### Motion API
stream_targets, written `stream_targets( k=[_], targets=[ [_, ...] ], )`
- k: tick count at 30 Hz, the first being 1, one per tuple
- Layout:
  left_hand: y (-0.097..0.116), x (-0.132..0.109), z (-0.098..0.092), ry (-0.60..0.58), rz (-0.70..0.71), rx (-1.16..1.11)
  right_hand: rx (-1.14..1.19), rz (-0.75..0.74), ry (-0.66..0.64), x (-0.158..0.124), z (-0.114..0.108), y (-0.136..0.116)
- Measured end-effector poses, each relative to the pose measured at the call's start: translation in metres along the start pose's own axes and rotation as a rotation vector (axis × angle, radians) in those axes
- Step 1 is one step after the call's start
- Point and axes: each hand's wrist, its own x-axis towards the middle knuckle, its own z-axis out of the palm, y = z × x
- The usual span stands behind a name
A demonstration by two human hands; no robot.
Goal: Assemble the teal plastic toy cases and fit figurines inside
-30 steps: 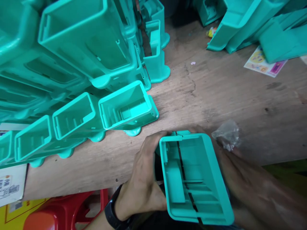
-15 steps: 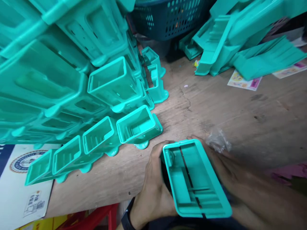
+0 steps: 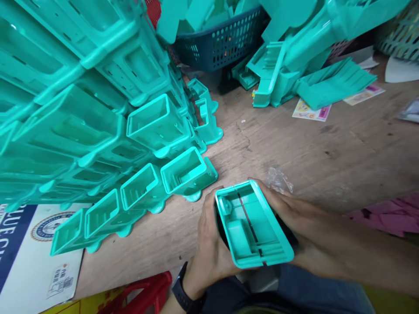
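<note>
I hold a teal plastic housing (image 3: 252, 226), open side up, over the near edge of a wooden table (image 3: 327, 148). A dark slit runs down its inside. My left hand (image 3: 209, 244) wraps its left side, fingers curled round the wall; a black watch sits on that wrist. On the right side, my right hand (image 3: 288, 213) grips it, fingertips at the far rim. A crumpled clear plastic bag (image 3: 278, 179) lies just beyond my right fingers.
A tall stack of teal housings (image 3: 98, 131) fills the left, several lying open-ended toward me. A dark blue basket (image 3: 222, 41) and more teal parts (image 3: 294, 65) sit at the back. Sticker sheets (image 3: 310, 111) lie on the table. A red stool (image 3: 144, 292) stands below.
The view has tilted up and pulled back, showing the basket and more of the stack. The housing stays in both hands, now a little smaller in view and turned slightly.
</note>
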Motion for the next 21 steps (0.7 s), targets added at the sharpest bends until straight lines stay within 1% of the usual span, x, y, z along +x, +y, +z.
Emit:
stream_targets(
  k=[2,4,8,12,14,17,21],
  targets=[
    [0.001,0.001,0.002,0.021,0.005,0.021,-0.009,-0.027,0.010,0.001,0.007,0.001],
    [0.002,0.002,0.004,0.040,0.021,0.016,-0.065,-0.059,0.004,0.000,0.008,0.003],
    [0.003,0.005,0.005,0.033,0.035,-0.031,-0.205,-0.060,-0.025,-0.002,0.000,0.004],
    [0.001,0.003,0.006,0.046,0.022,-0.014,-0.214,-0.053,-0.043,0.003,-0.004,-0.004],
    [0.001,0.000,0.007,0.050,-0.001,-0.018,-0.208,-0.035,-0.030,0.006,-0.001,-0.008],
    [0.000,-0.001,0.008,0.025,-0.036,-0.071,-0.227,-0.003,0.023,0.006,0.007,-0.009],
    [0.000,0.003,0.005,0.016,0.009,-0.076,-0.262,-0.037,0.064,0.004,0.013,-0.003]
  ],
)
